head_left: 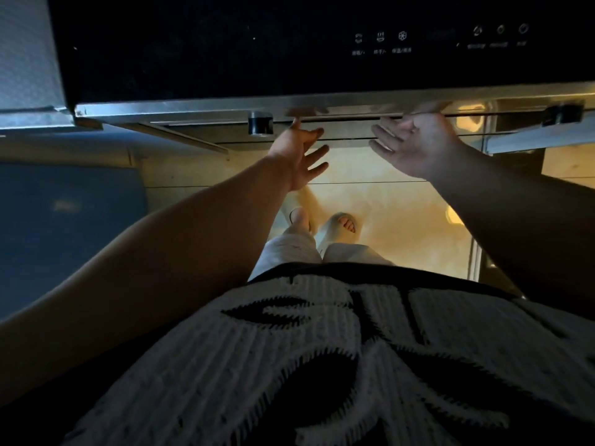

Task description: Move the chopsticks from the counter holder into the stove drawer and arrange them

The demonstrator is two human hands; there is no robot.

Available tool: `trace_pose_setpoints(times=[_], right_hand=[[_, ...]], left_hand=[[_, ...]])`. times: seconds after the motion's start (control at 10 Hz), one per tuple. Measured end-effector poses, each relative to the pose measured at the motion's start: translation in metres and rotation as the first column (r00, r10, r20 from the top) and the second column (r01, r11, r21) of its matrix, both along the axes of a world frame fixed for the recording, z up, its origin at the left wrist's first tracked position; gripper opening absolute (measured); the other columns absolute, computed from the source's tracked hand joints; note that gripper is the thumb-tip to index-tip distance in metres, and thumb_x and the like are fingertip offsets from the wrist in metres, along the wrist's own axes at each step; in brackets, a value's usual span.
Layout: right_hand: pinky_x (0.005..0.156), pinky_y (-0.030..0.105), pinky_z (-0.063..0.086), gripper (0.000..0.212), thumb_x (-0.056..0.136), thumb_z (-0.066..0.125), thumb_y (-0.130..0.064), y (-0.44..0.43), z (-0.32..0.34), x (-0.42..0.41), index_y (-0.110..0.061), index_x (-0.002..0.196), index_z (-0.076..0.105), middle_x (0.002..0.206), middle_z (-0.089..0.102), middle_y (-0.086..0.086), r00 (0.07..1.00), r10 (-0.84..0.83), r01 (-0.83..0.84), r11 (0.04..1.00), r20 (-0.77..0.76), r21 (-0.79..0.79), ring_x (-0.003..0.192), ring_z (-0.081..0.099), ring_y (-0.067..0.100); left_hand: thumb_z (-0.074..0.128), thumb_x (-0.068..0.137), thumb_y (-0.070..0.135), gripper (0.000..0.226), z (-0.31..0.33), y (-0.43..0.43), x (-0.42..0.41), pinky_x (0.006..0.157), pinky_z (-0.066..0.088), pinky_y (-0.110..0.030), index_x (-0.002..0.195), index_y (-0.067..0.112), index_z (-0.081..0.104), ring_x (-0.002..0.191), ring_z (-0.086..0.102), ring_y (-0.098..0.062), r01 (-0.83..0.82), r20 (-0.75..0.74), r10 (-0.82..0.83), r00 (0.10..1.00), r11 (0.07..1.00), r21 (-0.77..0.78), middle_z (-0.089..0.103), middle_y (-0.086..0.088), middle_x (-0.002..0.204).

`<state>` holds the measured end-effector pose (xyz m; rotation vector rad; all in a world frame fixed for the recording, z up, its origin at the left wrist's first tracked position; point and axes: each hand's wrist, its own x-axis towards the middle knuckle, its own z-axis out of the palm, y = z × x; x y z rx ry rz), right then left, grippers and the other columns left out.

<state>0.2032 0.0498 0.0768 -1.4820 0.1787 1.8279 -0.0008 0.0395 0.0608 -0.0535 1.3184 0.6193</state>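
Observation:
The stove's black glass front panel (225,49) with white touch icons fills the top of the head view. Under it runs a steel edge (180,107), and below that a steel drawer front (347,133). My left hand (301,156) reaches up under that edge with fingers spread, its fingertips touching the steel. My right hand (415,143) is beside it, palm up, with straight fingers against the same drawer front. Neither hand holds anything. No chopsticks or counter holder are in sight.
A dark roller or bracket (260,123) sits under the steel edge left of my hands, another (561,114) at the right. A grey cabinet (29,59) stands at the left. Below are the warm-lit tiled floor (402,214) and my slippered feet (341,225).

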Motion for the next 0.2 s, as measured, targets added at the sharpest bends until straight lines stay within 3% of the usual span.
trace_pose_setpoints(times=[0.1, 0.2], right_hand=[[0.082, 0.044, 0.052, 0.033, 0.093, 0.034, -0.006, -0.014, 0.014, -0.001, -0.008, 0.125, 0.044, 0.130, 0.057, 0.010, 0.977, 0.182, -0.178, 0.983, 0.109, -0.048, 0.116, 0.057, 0.028], [0.081, 0.044, 0.053, 0.015, 0.095, 0.042, -0.015, -0.037, 0.026, -0.010, -0.020, 0.105, 0.053, 0.127, 0.060, 0.005, 0.848, 0.421, -0.412, 0.906, 0.321, -0.100, 0.110, 0.060, 0.024]], left_hand=[[0.047, 0.099, 0.026, 0.036, 0.010, -0.008, -0.003, 0.088, 0.047, -0.043, 0.135, 0.023, 0.049, 0.119, 0.056, -0.026, 0.301, -0.175, -0.303, 0.937, 0.953, -0.039, 0.060, 0.002, 0.128], [0.053, 0.096, 0.033, 0.040, 0.017, -0.026, 0.002, 0.089, 0.048, -0.038, 0.135, 0.024, 0.052, 0.116, 0.055, -0.022, 0.569, -0.402, -0.521, 0.753, 0.822, 0.000, 0.056, -0.002, 0.131]])
